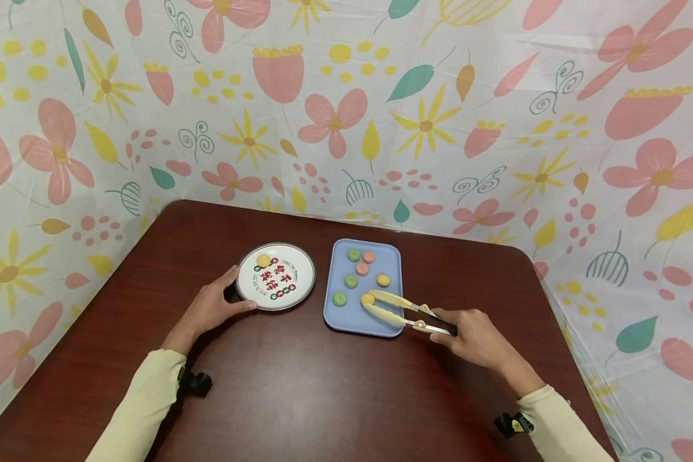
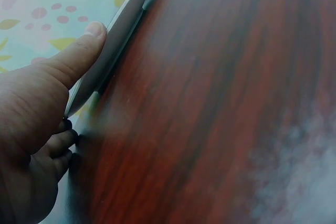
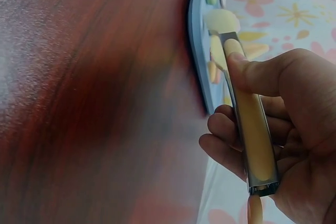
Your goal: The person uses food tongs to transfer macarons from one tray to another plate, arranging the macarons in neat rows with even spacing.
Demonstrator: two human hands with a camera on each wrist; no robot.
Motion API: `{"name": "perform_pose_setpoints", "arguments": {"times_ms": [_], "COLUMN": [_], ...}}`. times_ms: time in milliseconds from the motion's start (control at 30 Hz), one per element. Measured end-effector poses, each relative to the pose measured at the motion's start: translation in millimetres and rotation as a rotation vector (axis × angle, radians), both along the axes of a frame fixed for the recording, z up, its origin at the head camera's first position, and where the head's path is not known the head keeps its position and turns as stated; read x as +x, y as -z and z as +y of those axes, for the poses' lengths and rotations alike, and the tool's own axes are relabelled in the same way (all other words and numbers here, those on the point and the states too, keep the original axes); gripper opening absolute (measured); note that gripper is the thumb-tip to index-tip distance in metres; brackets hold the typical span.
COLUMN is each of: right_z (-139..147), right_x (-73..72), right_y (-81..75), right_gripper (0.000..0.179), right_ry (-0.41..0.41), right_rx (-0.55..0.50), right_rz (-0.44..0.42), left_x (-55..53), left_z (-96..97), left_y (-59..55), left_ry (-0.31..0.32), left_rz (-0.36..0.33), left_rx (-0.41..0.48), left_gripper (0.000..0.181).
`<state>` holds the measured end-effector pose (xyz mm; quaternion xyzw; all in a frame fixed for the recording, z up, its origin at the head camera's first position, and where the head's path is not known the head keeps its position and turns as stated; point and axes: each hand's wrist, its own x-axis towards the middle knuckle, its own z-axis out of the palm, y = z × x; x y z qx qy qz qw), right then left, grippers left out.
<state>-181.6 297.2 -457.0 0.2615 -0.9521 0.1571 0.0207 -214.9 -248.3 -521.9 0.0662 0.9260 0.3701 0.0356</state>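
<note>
My left hand (image 1: pixel 210 309) holds the rim of a round white plate (image 1: pixel 301 273) with red lettering, thumb on the edge and fingers curled below it. On the plate lies a yellow macaron (image 1: pixel 263 260). In my right hand (image 1: pixel 478 335) are metal tongs (image 1: pixel 418 317) with cream scalloped tips, gripped by the handle. Their tips stand either side of a yellow macaron (image 1: pixel 367 299) on a blue tray (image 1: pixel 352 325); whether both touch it I cannot tell. The tray also bears three green macarons (image 1: pixel 351 281), two pink macarons (image 1: pixel 362 269) and another yellow macaron (image 1: pixel 384 280).
A dark reddish-brown wooden table (image 1: pixel 323 398) carries the plate on the left and the tray to its right, with a narrow gap between them. Behind and at both sides hangs a white cloth (image 1: pixel 335 64) printed with flowers and leaves.
</note>
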Motion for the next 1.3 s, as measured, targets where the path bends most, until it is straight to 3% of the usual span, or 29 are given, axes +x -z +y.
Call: {"name": "perform_pose_setpoints", "arguments": {"times_ms": [367,933,1300], "right_z": [-6.0,-43.0,-86.1], "right_x": [-11.3,-54.0,-82.8], "right_y": [-22.1,-65.4,-70.2], "right_gripper": [0.045,0.045,0.054], "right_ry": [-0.022,-0.102,-0.157], "right_rx": [0.005,-0.016,0.000], "right_rz": [0.020,0.004,-0.026], "left_x": [-1.2,0.0,-0.8], "left_z": [-0.9,-3.0,-1.9], "left_y": [0.3,-0.5,1.0], "left_ry": [0.024,0.023,0.022], "left_rz": [0.011,0.010,0.016], "left_rx": [0.016,0.008,0.010], "left_gripper": [0.116,0.117,0.117]}}
